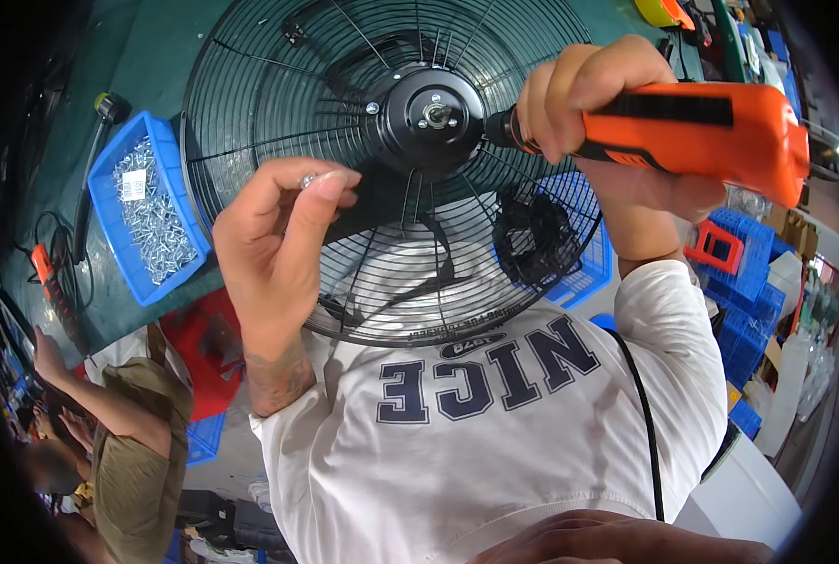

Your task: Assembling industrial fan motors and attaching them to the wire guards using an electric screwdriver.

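Left hand [274, 230] pinching 1 small silver screw [308, 180]; right hand [570, 99] wrapped around an orange power screwdriver [711, 132], its nose beside the black hub [429, 117] (contact not discernible) of a wire fan grille [410, 334] overhanging the near edge of the table [156, 75]; blue screw tray [109, 221] left, by that edge

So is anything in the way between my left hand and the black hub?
Nothing visible: the left hand, pinching a small metal piece, has a free path to the black hub, with the wire grille showing behind. The orange power driver, in the right hand, sits on the hub's other side. Depth is hard to judge.
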### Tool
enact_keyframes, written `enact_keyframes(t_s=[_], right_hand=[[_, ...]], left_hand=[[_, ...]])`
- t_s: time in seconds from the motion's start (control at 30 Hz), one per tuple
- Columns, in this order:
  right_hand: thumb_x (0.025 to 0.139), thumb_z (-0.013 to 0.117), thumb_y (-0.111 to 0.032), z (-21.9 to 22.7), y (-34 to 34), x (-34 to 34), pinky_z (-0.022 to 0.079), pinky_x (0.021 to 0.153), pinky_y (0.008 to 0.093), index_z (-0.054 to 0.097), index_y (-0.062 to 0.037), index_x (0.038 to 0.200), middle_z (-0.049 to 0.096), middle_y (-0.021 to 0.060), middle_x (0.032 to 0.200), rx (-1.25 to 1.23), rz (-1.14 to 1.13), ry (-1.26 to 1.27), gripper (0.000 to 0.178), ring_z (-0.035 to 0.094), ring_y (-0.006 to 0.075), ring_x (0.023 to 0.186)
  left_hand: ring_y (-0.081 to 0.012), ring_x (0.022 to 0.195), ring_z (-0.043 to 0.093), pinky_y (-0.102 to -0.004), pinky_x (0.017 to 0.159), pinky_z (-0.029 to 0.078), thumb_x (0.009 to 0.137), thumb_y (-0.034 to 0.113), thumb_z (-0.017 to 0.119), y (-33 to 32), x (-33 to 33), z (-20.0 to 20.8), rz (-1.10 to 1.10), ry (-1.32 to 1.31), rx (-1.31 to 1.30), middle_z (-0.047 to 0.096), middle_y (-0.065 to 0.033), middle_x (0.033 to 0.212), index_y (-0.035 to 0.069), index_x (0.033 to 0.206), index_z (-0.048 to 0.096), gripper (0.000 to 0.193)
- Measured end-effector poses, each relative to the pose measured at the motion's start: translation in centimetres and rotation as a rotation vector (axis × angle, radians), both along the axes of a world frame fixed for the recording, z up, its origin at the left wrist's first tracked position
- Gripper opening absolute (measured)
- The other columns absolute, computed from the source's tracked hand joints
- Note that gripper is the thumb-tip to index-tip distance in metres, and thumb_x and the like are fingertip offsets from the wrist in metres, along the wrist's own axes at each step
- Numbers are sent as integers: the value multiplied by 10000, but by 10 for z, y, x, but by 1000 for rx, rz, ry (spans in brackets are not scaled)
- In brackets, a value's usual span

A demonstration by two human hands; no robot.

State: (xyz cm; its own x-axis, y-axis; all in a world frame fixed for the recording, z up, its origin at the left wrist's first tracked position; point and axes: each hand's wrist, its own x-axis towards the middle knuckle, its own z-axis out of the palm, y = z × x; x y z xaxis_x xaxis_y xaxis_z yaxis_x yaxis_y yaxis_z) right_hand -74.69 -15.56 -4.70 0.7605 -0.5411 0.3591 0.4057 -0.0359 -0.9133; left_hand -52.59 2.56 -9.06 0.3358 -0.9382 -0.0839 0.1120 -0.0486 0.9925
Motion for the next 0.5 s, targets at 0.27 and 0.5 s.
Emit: enact_keyframes(t_s=[0.27,0.5], right_hand=[[765,666,-768,-10,-12,-1,534,634,354,538,48,1138,608,124,797,71,117,-96,906,621,214,680],[745,802,-600,79,8,-12,528,488,233,608,-100,1130,642,5,776,-131,309,-436,660,617,98,530]], left_hand=[[-135,747,688,-260,690,523,905,51,705,-1,-10,4,-55,-428,-38,737,-117,877,-21,1082,707,191],[-220,703,712,-292,652,548,900,47,695,2,-26,17,-344,-497,-65,722,-148,854,-20,1012,705,131]])
